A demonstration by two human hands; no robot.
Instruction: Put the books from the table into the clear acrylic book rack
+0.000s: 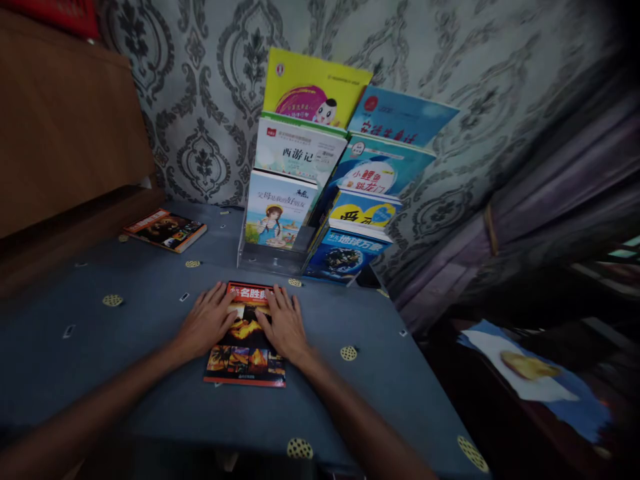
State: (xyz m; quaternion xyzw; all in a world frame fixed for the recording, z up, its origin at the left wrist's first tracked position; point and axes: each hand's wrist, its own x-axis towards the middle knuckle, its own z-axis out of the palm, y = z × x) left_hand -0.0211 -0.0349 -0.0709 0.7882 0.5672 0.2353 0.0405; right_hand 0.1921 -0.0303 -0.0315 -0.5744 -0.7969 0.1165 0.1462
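A book with a black and orange picture cover [247, 330] lies flat on the table, its red title band toward the wall. Over its left edge rests my left hand [207, 320], fingers stretched out. My right hand [285, 323] lies on the right edge in the same way, thumb across the cover. Both hands are open and grip nothing. Just beyond them stands a clear display rack [267, 261], filled with upright books in two columns, among them a white-and-blue one with a girl drawn on it [275, 213] and a blue globe book [345, 253].
Another dark book [165, 229] lies at the back left, beside a brown wooden cabinet [65, 127]. The table [135, 347] has a blue-grey patterned cover. A purple curtain [465, 247] hangs at the right, above papers [525, 367] off the table's edge.
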